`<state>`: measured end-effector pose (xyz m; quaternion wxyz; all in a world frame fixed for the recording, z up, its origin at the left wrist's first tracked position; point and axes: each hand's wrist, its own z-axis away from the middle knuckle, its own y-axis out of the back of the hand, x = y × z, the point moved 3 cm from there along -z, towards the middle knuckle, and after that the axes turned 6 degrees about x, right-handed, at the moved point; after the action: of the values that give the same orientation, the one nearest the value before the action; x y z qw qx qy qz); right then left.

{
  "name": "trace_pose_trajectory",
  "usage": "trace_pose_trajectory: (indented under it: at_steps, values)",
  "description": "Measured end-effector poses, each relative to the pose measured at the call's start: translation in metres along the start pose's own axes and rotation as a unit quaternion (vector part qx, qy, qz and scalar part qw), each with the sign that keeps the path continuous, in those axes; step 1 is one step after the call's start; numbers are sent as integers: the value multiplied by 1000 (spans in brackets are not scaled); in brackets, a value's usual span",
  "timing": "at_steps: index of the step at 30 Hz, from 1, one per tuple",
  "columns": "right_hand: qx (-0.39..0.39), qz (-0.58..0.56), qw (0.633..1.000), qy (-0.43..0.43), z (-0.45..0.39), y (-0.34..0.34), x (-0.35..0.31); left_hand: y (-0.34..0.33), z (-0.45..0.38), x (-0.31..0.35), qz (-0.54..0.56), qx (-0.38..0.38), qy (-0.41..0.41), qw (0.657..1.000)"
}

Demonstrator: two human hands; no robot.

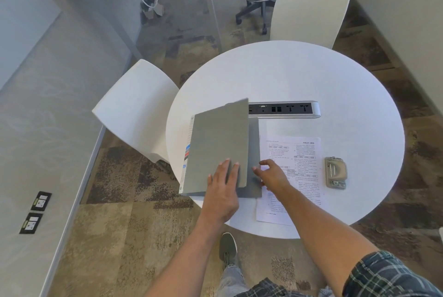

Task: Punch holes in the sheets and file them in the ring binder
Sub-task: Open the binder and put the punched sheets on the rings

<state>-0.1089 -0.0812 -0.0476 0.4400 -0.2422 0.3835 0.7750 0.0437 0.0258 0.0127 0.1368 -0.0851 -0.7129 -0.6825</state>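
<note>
Left hand [221, 197] flat on grey binder [217, 150] cover; right hand [271, 174] relaxed over printed sheets [302, 172].

Both my arms reach forward and down, forearms bare, the checked sleeves pushed up near the elbows. My left hand [221, 194] lies flat, palm down, fingers straight and slightly spread (the thumb is tucked out of sight). My right hand [272, 174] sits just beside it, wrist a little raised, fingers loosely curled with their tips pointing toward my left hand.
</note>
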Motion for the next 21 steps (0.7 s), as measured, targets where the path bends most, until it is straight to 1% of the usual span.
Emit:
trace_pose_trajectory:
  at_steps: [2, 4, 6, 9, 11, 13, 14, 15, 17, 19, 21]
  values:
    - [6, 85, 995, 47, 1, 0, -3, 18, 5, 1, 107, 81, 19, 991]
    - [-1, 139, 987, 84, 1, -2, -4, 32, 13, -2, 183, 148, 46, 971]
    - [-17, 164, 979, 117, 2, -5, -5, 40, 20, -7, 244, 188, 94, 946]
    - [-44, 219, 959, 176, 5, -10, -8, 43, 33, -19, 344, 221, 170, 897]
    - [-65, 311, 922, 222, 10, -13, -10, 46, 41, -27, 384, 259, 169, 870]
    - [-86, 420, 865, 261, 14, -13, -7, 50, 48, -36, 403, 298, 176, 847]
    - [-94, 459, 841, 269, 15, -13, -3, 53, 51, -42, 408, 321, 193, 832]
    - [-100, 483, 827, 271, 16, -12, 0, 57, 54, -49, 406, 348, 221, 815]
    - [-102, 499, 818, 269, 18, -9, 4, 66, 62, -69, 396, 404, 293, 771]
    - [-97, 506, 815, 266, 19, -7, 3, 72, 70, -93, 404, 446, 362, 712]
    - [-91, 513, 810, 270, 19, -7, 2, 72, 79, -120, 420, 458, 430, 655]
